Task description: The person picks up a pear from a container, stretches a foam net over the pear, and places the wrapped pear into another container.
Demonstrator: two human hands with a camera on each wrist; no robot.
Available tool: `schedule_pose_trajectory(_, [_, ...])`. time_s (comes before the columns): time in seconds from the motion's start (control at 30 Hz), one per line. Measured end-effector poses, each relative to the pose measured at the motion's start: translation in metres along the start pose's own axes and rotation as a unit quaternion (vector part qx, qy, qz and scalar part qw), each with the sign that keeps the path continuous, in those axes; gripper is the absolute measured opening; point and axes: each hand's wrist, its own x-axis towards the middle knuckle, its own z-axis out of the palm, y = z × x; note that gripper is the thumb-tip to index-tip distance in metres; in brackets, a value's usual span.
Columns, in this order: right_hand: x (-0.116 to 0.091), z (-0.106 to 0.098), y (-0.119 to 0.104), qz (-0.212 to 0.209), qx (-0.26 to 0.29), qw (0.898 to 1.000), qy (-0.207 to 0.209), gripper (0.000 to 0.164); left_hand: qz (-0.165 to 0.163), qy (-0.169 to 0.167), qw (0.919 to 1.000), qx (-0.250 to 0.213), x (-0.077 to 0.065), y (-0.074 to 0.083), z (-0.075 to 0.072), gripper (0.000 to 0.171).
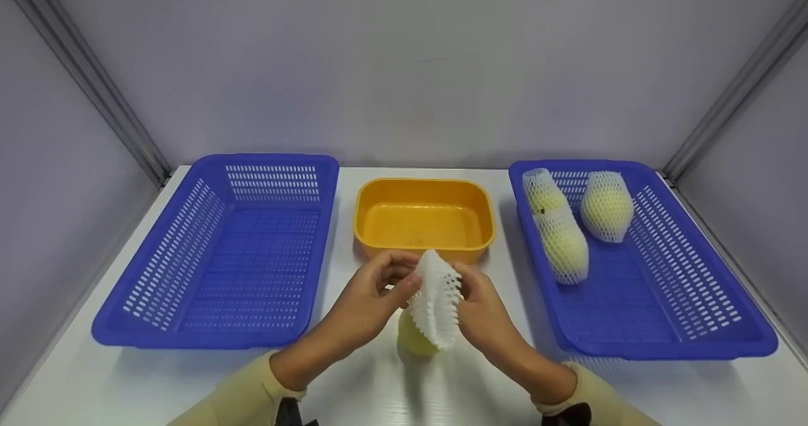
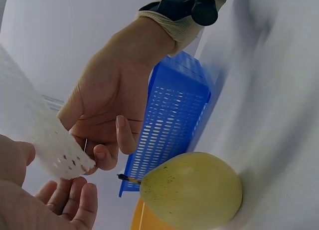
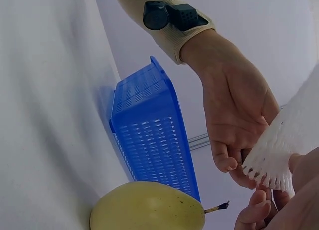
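A white foam net sleeve (image 1: 435,306) hangs between my two hands, its toothed open end spread. My left hand (image 1: 372,296) pinches one side, thumb in front. On the other side my right hand (image 1: 483,306) grips the edge; in the right wrist view its thumb lies on the foam net (image 3: 271,155). Below the hands a bare yellow-green pear (image 1: 413,337) stands on the white table, partly hidden by the net in the head view. Both wrist views show the pear (image 2: 192,190) apart from the net, with its dark stem bare.
At left stands a blue basket (image 1: 252,255) with nothing in it. The blue basket (image 1: 631,306) at right holds three net-covered pears (image 1: 607,208). A yellow tub (image 1: 423,224) sits between them, just beyond my hands. Walls (image 1: 416,66) enclose the back and sides.
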Motion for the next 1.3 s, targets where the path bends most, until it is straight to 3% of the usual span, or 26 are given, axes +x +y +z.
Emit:
schedule_pose_trajectory(0.17, [0.000,-0.002,0.001,0.021,0.023,0.999,0.011,0.010,-0.001,0.028,0.9989,-0.037,0.000,-0.004,-0.001,0.033])
schedule_pose_trajectory(0.27, [0.000,-0.004,0.000,0.046,0.063,0.997,0.022,0.011,-0.002,0.042,0.9969,-0.067,-0.001,-0.006,-0.002,0.032])
schedule_pose_trajectory(0.43, [-0.001,-0.007,0.001,0.083,0.118,0.989,0.028,0.015,-0.016,0.067,0.9956,-0.063,-0.002,-0.009,-0.003,0.028])
schedule_pose_trajectory(0.67, [-0.003,-0.013,0.010,0.131,0.083,0.988,0.007,0.019,-0.049,0.061,0.9957,-0.049,-0.010,-0.027,-0.001,0.029])
schedule_pose_trajectory(0.93, [-0.008,-0.024,0.034,0.173,0.036,0.984,-0.005,0.019,-0.038,0.045,0.9981,-0.020,-0.016,-0.054,0.002,0.023])
schedule_pose_trajectory(1.3, [-0.013,-0.032,0.059,0.196,0.009,0.980,-0.036,0.016,-0.077,0.028,0.9966,0.000,-0.020,-0.075,0.005,0.023])
